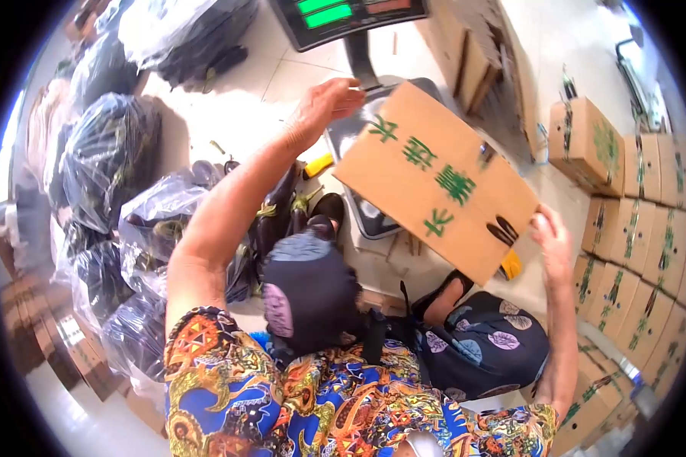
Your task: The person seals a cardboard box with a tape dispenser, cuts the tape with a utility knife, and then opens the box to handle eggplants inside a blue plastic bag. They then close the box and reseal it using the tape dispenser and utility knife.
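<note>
A closed cardboard box with green printed characters lies tilted over the platform of a floor scale. My right hand grips the box at its right end, fingers partly hidden behind the edge. Just off the box's far left edge is my left hand, its fingers stretched out and holding nothing. The scale's display glows green above. Loose eggplants lie on the floor to the left, below my left forearm. A yellow piece shows beside the platform.
Clear plastic bags of eggplants crowd the left side. Flattened cardboard leans behind the scale. Stacked cartons with green print line the right, with one carton farther back. More cartons stand lower left.
</note>
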A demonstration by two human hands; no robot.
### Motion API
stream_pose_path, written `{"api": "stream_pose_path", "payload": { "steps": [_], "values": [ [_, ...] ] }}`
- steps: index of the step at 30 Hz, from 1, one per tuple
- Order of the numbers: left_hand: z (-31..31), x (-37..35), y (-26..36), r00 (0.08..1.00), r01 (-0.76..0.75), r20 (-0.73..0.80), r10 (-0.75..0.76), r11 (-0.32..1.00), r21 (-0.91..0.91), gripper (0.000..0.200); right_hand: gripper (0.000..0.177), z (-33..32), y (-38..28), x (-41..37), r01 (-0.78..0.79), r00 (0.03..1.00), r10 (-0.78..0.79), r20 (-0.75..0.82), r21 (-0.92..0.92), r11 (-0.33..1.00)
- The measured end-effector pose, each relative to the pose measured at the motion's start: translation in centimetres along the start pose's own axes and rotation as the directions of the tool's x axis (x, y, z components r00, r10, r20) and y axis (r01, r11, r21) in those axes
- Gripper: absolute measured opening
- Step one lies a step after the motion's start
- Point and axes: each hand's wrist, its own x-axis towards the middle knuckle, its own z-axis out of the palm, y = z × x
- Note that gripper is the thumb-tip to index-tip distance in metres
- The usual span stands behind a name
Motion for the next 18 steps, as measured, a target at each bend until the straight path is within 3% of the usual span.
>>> {"api": "stream_pose_path", "payload": {
  "steps": [1, 2, 4, 5, 7, 8, 9, 10, 11, 14, 15, 16, 18],
  "values": [
    [-2.3, -0.1, -2.5, 0.993, 0.067, -0.107, -0.059, 0.994, 0.080, 0.052, 0.038, -0.2, -1.5, -0.1, 0.049, 0.995, -0.056, -0.086, -0.081, 0.995],
    [-4.5, 0.0, -6.2, 0.971, 0.149, -0.212, -0.115, 0.977, 0.151, 0.046, 0.037, 0.1, -3.2, -0.3, 0.077, 0.996, -0.083, -0.044, -0.126, 0.989],
    [-7.1, -1.3, -11.1, 0.927, 0.312, -0.363, -0.094, 0.729, 0.609, 0.041, 0.036, 1.2, -6.8, -1.0, 0.126, 0.992, -0.123, 0.027, -0.219, 0.967],
    [-7.8, -1.9, -14.6, 0.937, 0.308, -0.340, -0.082, 0.657, 0.689, 0.042, 0.033, 2.7, -8.8, -1.4, 0.112, 0.993, -0.092, 0.079, -0.305, 0.946],
    [-7.3, -3.4, -18.7, 0.961, 0.249, -0.274, -0.028, 0.510, 0.823, 0.047, 0.037, 6.8, -11.9, -2.4, 0.287, 0.956, -0.227, 0.188, -0.424, 0.859],
    [-6.1, -4.0, -19.5, 0.973, 0.194, -0.228, 0.024, 0.443, 0.875, 0.049, 0.042, 8.6, -13.1, -2.8, 0.430, 0.902, -0.320, 0.290, -0.534, 0.728],
    [-4.9, -4.1, -20.1, 0.980, 0.123, -0.177, 0.093, 0.416, 0.901, 0.050, 0.048, 10.3, -14.0, -3.1, 0.563, 0.826, -0.392, 0.405, -0.606, 0.562],
    [-3.8, -4.2, -20.2, 0.975, 0.091, -0.156, 0.160, 0.353, 0.931, 0.037, 0.057, 12.2, -14.8, -3.8, 0.599, 0.800, -0.398, 0.448, -0.583, 0.549],
    [-3.5, -3.3, -21.5, 0.972, 0.126, -0.182, 0.147, 0.324, 0.938, 0.033, 0.062, 13.7, -15.6, -4.2, 0.697, 0.717, -0.432, 0.547, -0.589, 0.410],
    [-3.9, -1.4, -22.5, 0.964, 0.245, -0.266, 0.014, 0.344, 0.906, 0.032, 0.067, 16.6, -15.5, -5.2, 0.818, 0.572, -0.355, 0.740, -0.479, 0.318],
    [-4.4, -1.4, -22.2, 0.957, 0.285, -0.285, -0.053, 0.361, 0.888, 0.034, 0.066, 16.7, -15.2, -5.4, 0.825, 0.560, -0.342, 0.754, -0.472, 0.310],
    [-5.3, -1.6, -21.9, 0.935, 0.327, -0.355, -0.009, 0.415, 0.849, 0.040, 0.065, 16.8, -15.0, -5.5, 0.837, 0.542, -0.333, 0.771, -0.459, 0.299],
    [-7.7, -0.5, -20.8, 0.822, 0.513, -0.565, -0.068, 0.521, 0.682, 0.040, 0.063, 16.7, -14.8, -5.4, 0.830, 0.554, -0.339, 0.760, -0.474, 0.294]
  ]
}}
